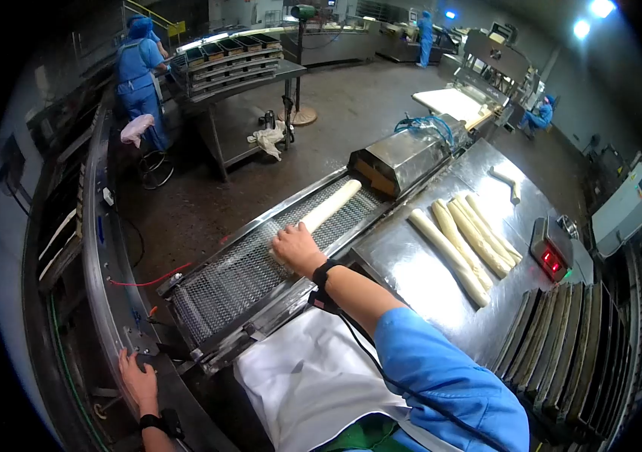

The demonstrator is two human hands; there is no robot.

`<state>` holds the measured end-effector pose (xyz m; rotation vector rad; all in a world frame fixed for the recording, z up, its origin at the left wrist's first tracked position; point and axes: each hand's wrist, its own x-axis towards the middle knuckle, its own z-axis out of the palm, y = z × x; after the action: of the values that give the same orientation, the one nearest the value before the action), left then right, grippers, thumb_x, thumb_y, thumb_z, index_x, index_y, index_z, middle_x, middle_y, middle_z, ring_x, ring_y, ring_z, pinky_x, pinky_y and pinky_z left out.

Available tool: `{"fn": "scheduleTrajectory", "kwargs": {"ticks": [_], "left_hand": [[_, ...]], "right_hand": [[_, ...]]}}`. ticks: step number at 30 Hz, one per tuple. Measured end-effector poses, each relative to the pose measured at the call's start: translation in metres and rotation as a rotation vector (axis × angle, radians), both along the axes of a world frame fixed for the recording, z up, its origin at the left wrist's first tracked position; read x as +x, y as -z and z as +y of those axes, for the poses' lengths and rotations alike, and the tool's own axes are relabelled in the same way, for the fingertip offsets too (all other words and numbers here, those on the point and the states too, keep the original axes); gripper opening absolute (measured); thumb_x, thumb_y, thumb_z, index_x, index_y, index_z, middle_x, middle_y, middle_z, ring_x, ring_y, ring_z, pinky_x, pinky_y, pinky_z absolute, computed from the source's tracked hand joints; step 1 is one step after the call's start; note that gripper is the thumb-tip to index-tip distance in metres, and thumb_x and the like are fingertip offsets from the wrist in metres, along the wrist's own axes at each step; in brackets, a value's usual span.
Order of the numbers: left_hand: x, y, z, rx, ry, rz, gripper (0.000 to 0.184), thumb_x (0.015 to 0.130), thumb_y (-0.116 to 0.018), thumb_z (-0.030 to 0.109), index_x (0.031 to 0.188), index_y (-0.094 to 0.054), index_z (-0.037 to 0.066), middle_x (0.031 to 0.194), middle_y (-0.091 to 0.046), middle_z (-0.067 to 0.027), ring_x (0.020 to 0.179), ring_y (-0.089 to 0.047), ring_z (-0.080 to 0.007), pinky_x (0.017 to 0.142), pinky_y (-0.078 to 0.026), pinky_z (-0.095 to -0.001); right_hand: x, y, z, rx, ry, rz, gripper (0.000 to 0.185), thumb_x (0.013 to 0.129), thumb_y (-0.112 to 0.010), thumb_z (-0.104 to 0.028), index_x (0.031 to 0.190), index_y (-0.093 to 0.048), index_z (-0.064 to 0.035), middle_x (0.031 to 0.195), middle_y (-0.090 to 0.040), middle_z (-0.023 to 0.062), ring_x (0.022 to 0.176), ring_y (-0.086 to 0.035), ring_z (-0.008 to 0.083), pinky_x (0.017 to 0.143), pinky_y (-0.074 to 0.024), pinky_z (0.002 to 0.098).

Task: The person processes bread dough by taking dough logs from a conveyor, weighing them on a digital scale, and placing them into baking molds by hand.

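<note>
A long pale dough roll [332, 206] lies lengthwise on the wire-mesh conveyor [223, 290]. My right hand [297, 250] is over its near end, with the fingers curled down around it. At the lower left my left hand [139, 383] rests on the metal edge of the curved rail [102, 301], its fingers apart and nothing in them. Several more dough rolls [450, 256] lie side by side on the steel table [396, 260] to the right, and a shorter bent piece [508, 183] lies behind them.
A scale with red digits [551, 250] stands at the table's right, above stacked metal trays [570, 346]. A metal hood [404, 162] covers the conveyor's far end. Co-workers in blue [139, 75] stand at the back left beside stacked pans [234, 64]; others are farther back.
</note>
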<state>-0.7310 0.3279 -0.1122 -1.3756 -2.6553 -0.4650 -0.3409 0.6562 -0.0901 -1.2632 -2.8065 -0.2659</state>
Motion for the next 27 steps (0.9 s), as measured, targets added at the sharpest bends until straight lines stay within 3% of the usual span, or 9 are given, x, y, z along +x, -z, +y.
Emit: {"fn": "scheduleTrajectory", "kwargs": {"ticks": [4,6,8,12,14,16,18,22,27], "left_hand": [[-0.004,0.003,0.000,0.020,0.018,-0.009,0.035,0.074,-0.058,0.003,0.108,-0.057,-0.004,0.137,-0.042,-0.0166,0.130,-0.036,-0.0333,0.109,-0.031,-0.0417],[-0.004,0.004,0.000,0.027,0.027,-0.007,0.035,0.074,-0.058,0.003,0.108,-0.057,-0.004,0.137,-0.043,-0.0171,0.130,-0.036,-0.0338,0.108,-0.032,-0.0417],[-0.001,0.001,0.000,0.027,0.017,-0.008,0.035,0.073,-0.057,0.003,0.108,-0.057,-0.004,0.136,-0.044,-0.0181,0.129,-0.037,-0.0350,0.108,-0.032,-0.0420],[-0.008,0.006,-0.002,0.017,0.071,0.034,0.036,0.073,-0.057,0.003,0.108,-0.057,-0.004,0.135,-0.044,-0.0196,0.128,-0.038,-0.0362,0.108,-0.032,-0.0425],[-0.009,0.007,-0.002,0.006,0.085,0.067,0.036,0.074,-0.057,0.004,0.109,-0.057,-0.004,0.134,-0.044,-0.0209,0.128,-0.038,-0.0369,0.108,-0.031,-0.0434],[-0.008,0.006,-0.002,-0.009,0.094,0.077,0.036,0.074,-0.057,0.004,0.109,-0.057,-0.004,0.134,-0.044,-0.0211,0.128,-0.038,-0.0370,0.108,-0.032,-0.0437],[-0.009,0.005,-0.001,-0.014,0.099,0.090,0.036,0.075,-0.057,0.004,0.109,-0.057,-0.004,0.134,-0.044,-0.0214,0.128,-0.038,-0.0372,0.108,-0.032,-0.0441],[-0.008,0.005,-0.001,-0.004,0.113,0.140,0.036,0.075,-0.057,0.004,0.110,-0.057,-0.004,0.134,-0.045,-0.0209,0.128,-0.038,-0.0371,0.107,-0.032,-0.0442],[0.005,0.004,-0.011,-0.047,0.041,0.140,0.036,0.074,-0.058,0.004,0.110,-0.056,-0.005,0.134,-0.044,-0.0205,0.128,-0.038,-0.0366,0.107,-0.031,-0.0439]], "right_hand": [[0.024,-0.021,-0.010,-0.244,0.018,0.307,0.035,0.069,-0.071,-0.011,0.103,-0.060,-0.0085,0.102,-0.060,0.0097,0.101,-0.055,0.0302,0.085,-0.0472,0.0426],[0.069,-0.019,-0.009,-0.392,-0.033,0.838,0.043,0.067,-0.072,-0.004,0.107,-0.059,-0.0070,0.104,-0.062,0.0097,0.100,-0.058,0.0282,0.088,-0.0483,0.0367],[0.124,-0.024,-0.028,-0.701,0.300,1.280,0.046,0.068,-0.072,-0.001,0.110,-0.057,-0.0054,0.104,-0.062,0.0084,0.097,-0.060,0.0228,0.087,-0.0494,0.0335],[0.266,0.017,-0.075,-0.464,0.656,1.915,0.038,0.069,-0.068,0.004,0.104,-0.056,-0.0044,0.098,-0.059,0.0059,0.088,-0.061,0.0170,0.079,-0.0525,0.0285],[0.330,0.050,-0.103,-0.175,0.918,1.701,0.031,0.071,-0.068,-0.005,0.099,-0.057,-0.0024,0.093,-0.061,0.0085,0.082,-0.062,0.0200,0.076,-0.0524,0.0327],[0.354,0.043,-0.147,0.165,1.082,1.036,0.030,0.072,-0.067,-0.016,0.096,-0.057,0.0000,0.089,-0.062,0.0136,0.080,-0.062,0.0278,0.073,-0.0500,0.0384],[0.357,0.020,-0.176,0.201,1.233,0.796,0.036,0.071,-0.065,-0.022,0.097,-0.056,0.0013,0.082,-0.061,0.0175,0.079,-0.059,0.0354,0.072,-0.0471,0.0424],[0.355,-0.008,-0.193,0.295,0.998,0.361,0.039,0.067,-0.069,-0.025,0.098,-0.057,-0.0032,0.107,-0.056,0.0199,0.104,-0.050,0.0371,0.089,-0.0402,0.0480],[0.368,-0.002,-0.132,0.123,0.907,0.306,0.080,0.067,-0.075,-0.038,0.131,-0.041,-0.0048,0.134,-0.040,0.0248,0.130,-0.031,0.0407,0.108,-0.0245,0.0523]]}}
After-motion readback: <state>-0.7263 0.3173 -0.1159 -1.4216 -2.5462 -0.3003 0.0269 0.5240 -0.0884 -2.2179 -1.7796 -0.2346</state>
